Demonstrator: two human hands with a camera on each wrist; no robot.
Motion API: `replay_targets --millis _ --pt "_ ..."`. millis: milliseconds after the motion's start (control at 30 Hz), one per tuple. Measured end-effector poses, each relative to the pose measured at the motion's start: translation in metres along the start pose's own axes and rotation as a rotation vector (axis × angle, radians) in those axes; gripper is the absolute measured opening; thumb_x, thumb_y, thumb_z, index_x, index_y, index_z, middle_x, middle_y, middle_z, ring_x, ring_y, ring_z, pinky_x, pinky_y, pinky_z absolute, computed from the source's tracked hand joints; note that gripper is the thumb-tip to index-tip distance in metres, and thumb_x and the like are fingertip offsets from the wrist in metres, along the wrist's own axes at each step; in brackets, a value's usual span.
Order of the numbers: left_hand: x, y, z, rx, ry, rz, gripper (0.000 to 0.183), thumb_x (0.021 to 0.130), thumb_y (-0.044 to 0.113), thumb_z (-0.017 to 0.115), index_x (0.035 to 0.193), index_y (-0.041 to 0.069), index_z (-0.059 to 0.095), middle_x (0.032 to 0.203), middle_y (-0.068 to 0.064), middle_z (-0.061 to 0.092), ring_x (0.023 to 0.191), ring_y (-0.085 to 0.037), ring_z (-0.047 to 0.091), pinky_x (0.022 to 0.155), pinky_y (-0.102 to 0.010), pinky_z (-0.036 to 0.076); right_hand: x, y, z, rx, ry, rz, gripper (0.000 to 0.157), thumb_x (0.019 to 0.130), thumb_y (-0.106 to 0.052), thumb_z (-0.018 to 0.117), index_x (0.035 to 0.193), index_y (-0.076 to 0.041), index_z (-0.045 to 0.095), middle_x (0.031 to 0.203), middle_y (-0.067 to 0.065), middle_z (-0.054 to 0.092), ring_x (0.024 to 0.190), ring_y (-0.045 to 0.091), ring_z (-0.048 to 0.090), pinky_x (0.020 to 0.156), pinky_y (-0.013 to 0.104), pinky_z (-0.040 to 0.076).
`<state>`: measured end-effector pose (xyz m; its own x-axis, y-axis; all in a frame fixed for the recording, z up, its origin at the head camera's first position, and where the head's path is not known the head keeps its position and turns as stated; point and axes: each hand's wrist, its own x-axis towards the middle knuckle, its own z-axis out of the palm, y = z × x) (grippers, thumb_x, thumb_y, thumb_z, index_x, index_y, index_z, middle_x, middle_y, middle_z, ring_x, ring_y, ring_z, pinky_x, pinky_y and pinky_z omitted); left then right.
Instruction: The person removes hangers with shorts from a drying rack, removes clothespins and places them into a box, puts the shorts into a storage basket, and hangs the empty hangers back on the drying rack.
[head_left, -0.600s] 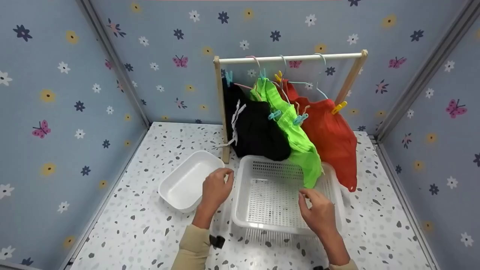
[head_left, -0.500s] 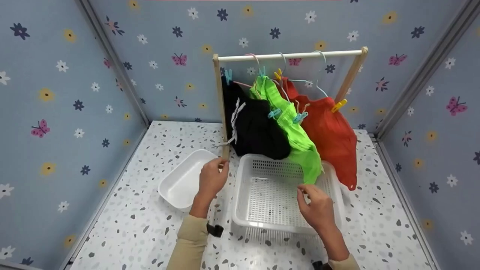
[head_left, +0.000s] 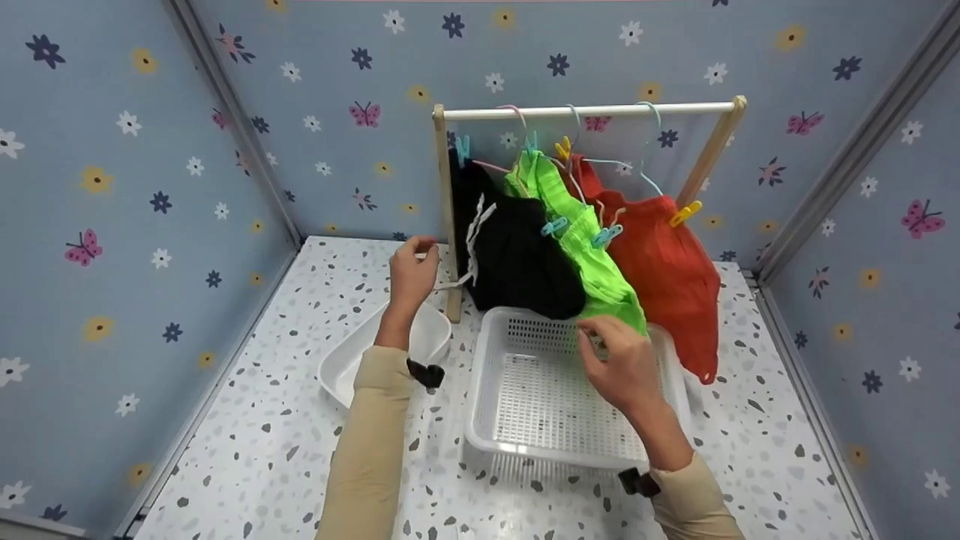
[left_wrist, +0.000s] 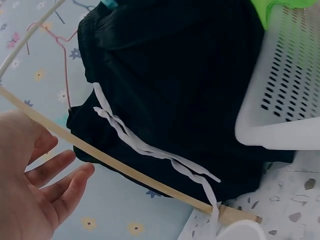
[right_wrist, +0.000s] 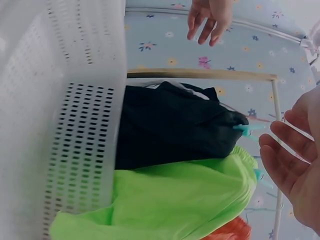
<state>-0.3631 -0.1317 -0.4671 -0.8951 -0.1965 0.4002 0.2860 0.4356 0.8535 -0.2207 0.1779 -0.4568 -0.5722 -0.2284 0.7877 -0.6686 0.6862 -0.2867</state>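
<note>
Clothing rack: A wooden-framed rack [head_left: 615, 110] with a white bar stands toward the rear of the tabletop [head_left: 247, 442], three garments suspended from hangers [head_left: 658, 116] hooked over it.
Black garment: The dark piece [head_left: 517, 255] hangs at the left end, against the left post, its white cord [head_left: 474, 232] dangling down the front.
Green garment: The bright green piece [head_left: 592, 259] hangs in the middle, held by light-blue clips [head_left: 555, 226], its lower end overlapping the basket's far rim.
Red garment: The red piece [head_left: 667, 259] hangs at the right, a yellow clip [head_left: 684, 214] at its shoulder.
Left hand: A person's left hand [head_left: 412, 271] hovers just beside the left post, fingers bent and slightly spread, gripping nothing.
Right hand: The right hand [head_left: 621, 364] hangs above the basket, near the green piece, fingers loosely bent and slightly parted, gripping nothing.
Basket: A white perforated basket [head_left: 555, 454] sits in front of the rack.
Basin: A smaller white basin [head_left: 431, 337] rests to its left, partly hidden by the left arm.
Sleeves: Beige cuffs [head_left: 375, 450] cover both forearms.
Backdrop: Blue panels [head_left: 405, 157] printed with flowers and butterflies enclose the scene.
</note>
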Motion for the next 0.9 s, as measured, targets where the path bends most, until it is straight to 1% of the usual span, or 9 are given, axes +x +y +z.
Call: replay_targets --millis 100,167,267,333,433,567,700,800,900 --pt "0.017 0.001 0.002 -0.041 -0.001 -0.026 0.019 0.089 0.015 0.051 0.104 0.011 0.061 0.096 -0.006 0.06 0.075 -0.013 0.056 0.065 -0.028 0.044 0.01 -0.002 0.001 -0.007 -0.013 0.007 0.014 0.083 -0.017 0.056 0.092 -0.015 0.066 0.088 -0.007 0.061 0.076 0.005 0.054 0.061 0.024 0.045" --pt "0.027 0.002 0.003 -0.061 -0.004 -0.046 0.021 0.089 0.016 0.049 0.107 0.013 0.059 0.099 -0.006 0.058 0.075 -0.015 0.055 0.062 -0.031 0.045 0.015 -0.002 0.003 -0.005 -0.022 0.016 0.014 0.083 -0.018 0.055 0.093 -0.017 0.065 0.089 -0.008 0.06 0.076 0.005 0.054 0.061 0.024 0.045" --pt "0.041 0.006 0.004 -0.07 -0.023 -0.058 0.024 0.091 0.018 0.047 0.113 0.016 0.056 0.105 -0.005 0.055 0.084 -0.017 0.054 0.067 -0.032 0.044 0.024 -0.003 0.006 0.019 -0.023 0.034 0.014 0.084 -0.019 0.054 0.093 -0.016 0.064 0.089 -0.008 0.06 0.076 0.007 0.055 0.061 0.025 0.046" --pt "0.051 0.012 0.005 -0.079 -0.038 -0.048 0.028 0.092 0.02 0.046 0.119 0.015 0.052 0.111 -0.006 0.052 0.092 -0.019 0.053 0.073 -0.033 0.044 0.032 -0.002 0.009 0.047 -0.002 0.04 0.013 0.084 -0.018 0.055 0.092 -0.014 0.064 0.089 -0.006 0.06 0.074 0.009 0.055 0.06 0.027 0.047" --pt "0.067 0.022 0.008 -0.083 -0.061 -0.025 0.035 0.093 0.026 0.044 0.127 0.014 0.045 0.119 -0.007 0.049 0.105 -0.017 0.048 0.084 -0.03 0.039 0.045 -0.001 0.015 0.069 0.045 0.053 0.013 0.083 -0.016 0.055 0.091 -0.011 0.064 0.091 -0.004 0.06 0.072 0.01 0.055 0.059 0.027 0.046" --pt "0.085 0.037 0.012 -0.1 -0.097 -0.004 0.047 0.093 0.036 0.04 0.135 0.017 0.034 0.126 -0.006 0.042 0.11 -0.017 0.045 0.087 -0.029 0.038 0.062 0.002 0.022 0.048 0.095 0.094 0.013 0.081 -0.013 0.058 0.092 -0.01 0.064 0.094 -0.002 0.058 0.079 0.009 0.054 0.061 0.025 0.046" --pt "0.098 0.048 0.017 -0.147 -0.155 0.026 0.053 0.091 0.043 0.038 0.139 0.024 0.024 0.133 -0.003 0.035 0.116 -0.015 0.04 0.087 -0.03 0.038 0.077 0.005 0.029 0.021 0.107 0.132 0.015 0.08 -0.013 0.059 0.094 -0.009 0.062 0.097 0.0 0.057 0.09 0.012 0.051 0.073 0.027 0.044" --pt "0.103 0.054 0.019 -0.196 -0.187 0.053 0.045 0.092 0.041 0.037 0.133 0.022 0.033 0.118 -0.006 0.043 0.103 -0.015 0.044 0.081 -0.031 0.036 0.087 0.006 0.035 0.0 0.094 0.153 0.019 0.081 -0.016 0.058 0.097 -0.007 0.061 0.099 0.003 0.056 0.094 0.015 0.05 0.081 0.029 0.041" --pt "0.108 0.055 0.022 -0.218 -0.188 0.065 0.036 0.092 0.038 0.037 0.122 0.019 0.041 0.106 -0.008 0.045 0.094 -0.017 0.043 0.078 -0.034 0.033 0.098 0.009 0.04 -0.023 0.071 0.194 0.022 0.081 -0.018 0.057 0.099 -0.005 0.059 0.098 0.005 0.056 0.093 0.019 0.051 0.082 0.03 0.04"
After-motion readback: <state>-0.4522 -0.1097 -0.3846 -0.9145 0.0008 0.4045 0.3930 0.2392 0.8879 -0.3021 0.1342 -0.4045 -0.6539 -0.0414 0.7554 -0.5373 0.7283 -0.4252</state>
